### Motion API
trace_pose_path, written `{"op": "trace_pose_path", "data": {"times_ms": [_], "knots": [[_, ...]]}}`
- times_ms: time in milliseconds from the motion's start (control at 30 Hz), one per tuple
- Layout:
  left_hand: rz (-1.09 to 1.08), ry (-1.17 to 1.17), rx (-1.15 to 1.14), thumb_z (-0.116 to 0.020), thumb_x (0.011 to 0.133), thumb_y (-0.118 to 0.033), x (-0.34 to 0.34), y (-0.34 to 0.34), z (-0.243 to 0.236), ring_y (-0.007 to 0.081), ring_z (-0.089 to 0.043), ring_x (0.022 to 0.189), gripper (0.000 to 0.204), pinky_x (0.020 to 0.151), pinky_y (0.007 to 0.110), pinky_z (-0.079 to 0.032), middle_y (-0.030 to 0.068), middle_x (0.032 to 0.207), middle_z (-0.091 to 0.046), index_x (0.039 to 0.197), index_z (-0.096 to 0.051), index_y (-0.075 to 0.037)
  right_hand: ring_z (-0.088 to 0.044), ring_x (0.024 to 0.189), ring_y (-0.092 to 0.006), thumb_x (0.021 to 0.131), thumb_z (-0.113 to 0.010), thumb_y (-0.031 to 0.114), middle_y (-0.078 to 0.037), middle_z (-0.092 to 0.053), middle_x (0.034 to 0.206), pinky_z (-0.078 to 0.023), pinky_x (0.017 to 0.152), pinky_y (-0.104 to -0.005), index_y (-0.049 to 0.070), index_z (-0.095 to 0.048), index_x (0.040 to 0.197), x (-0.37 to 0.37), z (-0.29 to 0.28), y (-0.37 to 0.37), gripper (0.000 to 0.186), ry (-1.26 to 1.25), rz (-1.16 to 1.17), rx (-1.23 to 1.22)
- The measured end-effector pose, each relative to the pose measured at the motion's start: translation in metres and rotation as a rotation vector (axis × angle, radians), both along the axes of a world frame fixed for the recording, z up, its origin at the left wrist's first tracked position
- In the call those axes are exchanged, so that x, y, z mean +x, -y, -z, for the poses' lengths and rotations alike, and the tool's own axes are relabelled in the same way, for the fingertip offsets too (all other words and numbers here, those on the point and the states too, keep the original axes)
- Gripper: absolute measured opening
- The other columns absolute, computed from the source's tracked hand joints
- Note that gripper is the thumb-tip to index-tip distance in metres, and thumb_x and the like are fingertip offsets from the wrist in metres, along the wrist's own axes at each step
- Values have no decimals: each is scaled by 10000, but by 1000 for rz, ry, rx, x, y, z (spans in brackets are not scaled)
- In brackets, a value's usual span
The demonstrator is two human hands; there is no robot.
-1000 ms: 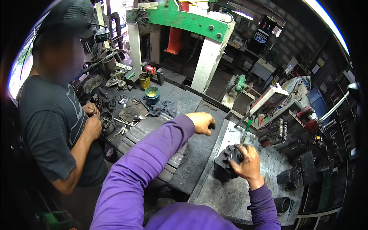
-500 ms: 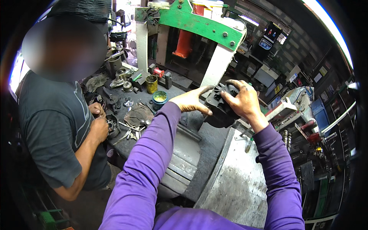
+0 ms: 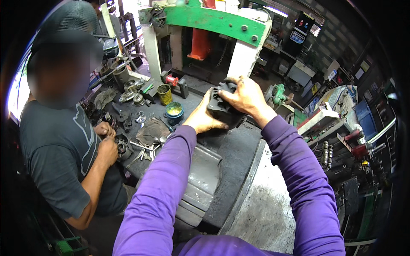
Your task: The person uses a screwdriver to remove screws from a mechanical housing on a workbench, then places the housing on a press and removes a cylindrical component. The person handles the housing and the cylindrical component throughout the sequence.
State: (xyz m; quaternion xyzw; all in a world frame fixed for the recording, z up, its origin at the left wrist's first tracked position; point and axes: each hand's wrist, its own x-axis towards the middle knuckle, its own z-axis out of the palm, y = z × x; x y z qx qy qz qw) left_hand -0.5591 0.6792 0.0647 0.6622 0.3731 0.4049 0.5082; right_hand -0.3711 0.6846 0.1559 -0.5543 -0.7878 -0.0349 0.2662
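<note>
Above the dark workbench (image 3: pixel 239 147) I hold up a black machine part with a finned fan wheel (image 3: pixel 228 116). My left hand (image 3: pixel 200 116) is closed round its left side, with the thumb along the lower edge. Over the top and right side, my right hand (image 3: pixel 247 97) grips it, fingers beside the fins. The underside and far side of the part are hidden. Left of it on the bench stand a blue tub of yellowish grease (image 3: pixel 174 112) and a yellow can (image 3: pixel 164 94).
At the left a co-worker (image 3: pixel 64 145) holds something small by a round metal housing (image 3: pixel 124 147). Wrenches (image 3: pixel 145 152), a rag (image 3: pixel 151 133) and metal parts cover the bench. A green and white press frame (image 3: pixel 205 19) rises behind. A metal sheet (image 3: pixel 265 205) lies at front right.
My hands have brought the part slightly left and lower in view, and the left fingers have closed in on its side. The view has shifted a little.
</note>
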Motion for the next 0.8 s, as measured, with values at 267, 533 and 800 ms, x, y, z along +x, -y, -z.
{"op": "trace_pose_path", "data": {"times_ms": [267,533,800], "knots": [[-62,142,11,-1048,531,-55,4,-1,-4,215,-634,1262,1145,1128,393,-526,58,1360,-669,1524,-479,-66,-710,1073,-399,866,-750,524,-234,-729,1067,-582,946,-481,103,-794,1242,-13,-20,7,567,47,-34,34],[-94,108,-11,-1042,563,-85,9,-3,4,236,-587,1360,1220,1193,397,-468,98,1464,-618,1601,-400,-82,-709,1061,-387,862,-748,499,-221,-720,1066,-579,947,-486,105,-799,1224,-9,-17,8,538,86,-26,26],[-69,120,-52,-1047,554,-102,9,3,4,232,-602,1339,1168,1182,390,-470,92,1442,-635,1556,-449,-64,-715,1056,-382,854,-748,497,-214,-730,1060,-582,963,-470,128,-804,1243,-7,0,6,539,78,-13,72]]}}
